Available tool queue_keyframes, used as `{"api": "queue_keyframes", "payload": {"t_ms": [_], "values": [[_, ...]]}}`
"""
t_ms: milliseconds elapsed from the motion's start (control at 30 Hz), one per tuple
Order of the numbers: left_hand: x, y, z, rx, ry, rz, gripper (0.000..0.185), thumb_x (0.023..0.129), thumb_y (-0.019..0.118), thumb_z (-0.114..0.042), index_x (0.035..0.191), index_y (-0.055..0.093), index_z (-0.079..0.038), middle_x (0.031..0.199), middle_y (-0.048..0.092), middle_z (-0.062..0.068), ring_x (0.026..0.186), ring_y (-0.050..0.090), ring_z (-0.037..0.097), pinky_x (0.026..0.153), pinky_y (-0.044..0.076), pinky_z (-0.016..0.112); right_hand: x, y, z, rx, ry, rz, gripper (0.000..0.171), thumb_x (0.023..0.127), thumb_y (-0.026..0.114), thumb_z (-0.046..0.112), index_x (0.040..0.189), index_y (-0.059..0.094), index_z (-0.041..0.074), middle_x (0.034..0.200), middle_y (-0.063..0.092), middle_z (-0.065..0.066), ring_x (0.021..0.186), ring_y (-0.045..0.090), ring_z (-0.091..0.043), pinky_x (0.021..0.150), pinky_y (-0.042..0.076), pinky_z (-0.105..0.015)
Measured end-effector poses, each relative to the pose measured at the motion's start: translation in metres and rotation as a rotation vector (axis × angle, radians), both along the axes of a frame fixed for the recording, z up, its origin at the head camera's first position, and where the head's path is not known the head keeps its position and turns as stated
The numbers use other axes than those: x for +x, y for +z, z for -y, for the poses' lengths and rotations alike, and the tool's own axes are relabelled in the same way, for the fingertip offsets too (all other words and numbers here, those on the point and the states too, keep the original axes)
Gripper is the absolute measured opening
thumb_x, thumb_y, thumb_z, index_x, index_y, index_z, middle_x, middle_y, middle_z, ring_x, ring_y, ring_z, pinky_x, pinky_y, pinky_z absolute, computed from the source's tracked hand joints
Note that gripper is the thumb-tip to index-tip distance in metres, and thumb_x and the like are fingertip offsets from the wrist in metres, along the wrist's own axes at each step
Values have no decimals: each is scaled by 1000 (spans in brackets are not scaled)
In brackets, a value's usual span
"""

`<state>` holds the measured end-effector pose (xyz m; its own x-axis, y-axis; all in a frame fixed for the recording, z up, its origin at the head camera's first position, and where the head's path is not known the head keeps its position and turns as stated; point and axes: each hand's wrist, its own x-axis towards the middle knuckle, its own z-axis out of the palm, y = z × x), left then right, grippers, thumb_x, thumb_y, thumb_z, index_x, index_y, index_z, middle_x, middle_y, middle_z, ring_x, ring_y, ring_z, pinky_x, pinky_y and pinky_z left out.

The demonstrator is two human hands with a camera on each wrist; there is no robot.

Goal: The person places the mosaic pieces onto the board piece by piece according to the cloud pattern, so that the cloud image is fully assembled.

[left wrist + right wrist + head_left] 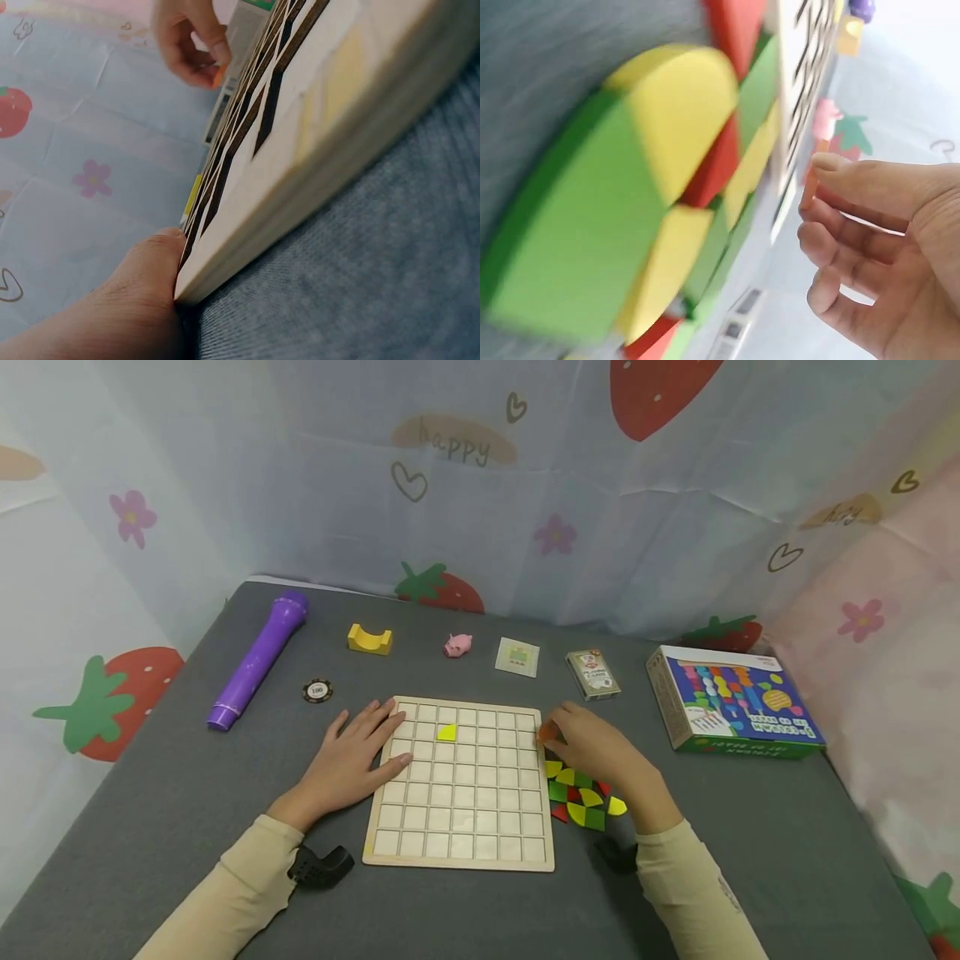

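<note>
Here the left hand [352, 760] lies flat with straight fingers on the near-left edge of the wooden grid board [461, 785], apparently to keep it from sliding on the grey desk [150, 810]. The right hand [592, 747] pinches a small orange piece [542, 735] between thumb and fingertips at the board's right edge, just above the pile of coloured pieces [581, 793] lying under its wrist. One yellow piece [447, 732] already sits in a cell between the hands. Beyond the left hand lies a chip [317, 691] marked "100"; the backdrop [450, 443] reads "happy".
</note>
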<state>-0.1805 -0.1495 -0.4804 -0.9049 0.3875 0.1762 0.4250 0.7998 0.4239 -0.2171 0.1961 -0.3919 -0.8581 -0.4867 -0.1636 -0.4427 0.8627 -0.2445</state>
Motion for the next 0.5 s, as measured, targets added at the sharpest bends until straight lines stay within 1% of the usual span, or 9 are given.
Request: {"api": "queue_keyframes", "payload": {"t_ms": [133, 333, 433, 500], "values": [[0, 0, 1, -6, 1, 11, 69, 95, 50, -53, 151, 33, -15, 159, 23, 7, 146, 20, 29, 114, 7, 60, -4, 3, 18, -3, 38, -1, 30, 92, 66, 20, 118, 61, 6, 111, 58, -7, 95, 58, -19, 81, 52, -35], [-1, 0, 0, -6, 0, 16, 70, 95, 50, -54, 151, 33, -15, 159, 23, 7, 146, 19, 29, 114, 6, 59, -10, -1, 47, 3, 99, -14, 31, 91, 68, 21, 117, 62, 8, 110, 60, -5, 98, 58, -18, 86, 52, -33], [0, 2, 0, 1, 0, 10, 69, 95, 51, -52, 150, 34, -14, 158, 24, 8, 146, 20, 30, 114, 7, 60, -10, -4, 60, -14, 150, -16, 27, 91, 68, 20, 115, 64, 8, 108, 60, -4, 96, 59, -16, 84, 52, -31], [1, 2, -1, 7, -1, 3, 69, 95, 52, -51, 150, 35, -14, 158, 25, 9, 145, 21, 31, 113, 8, 61, -11, -5, 68, -19, 168, -2, 25, 91, 67, 19, 114, 65, 9, 107, 59, -3, 92, 58, -14, 80, 51, -30]]}}
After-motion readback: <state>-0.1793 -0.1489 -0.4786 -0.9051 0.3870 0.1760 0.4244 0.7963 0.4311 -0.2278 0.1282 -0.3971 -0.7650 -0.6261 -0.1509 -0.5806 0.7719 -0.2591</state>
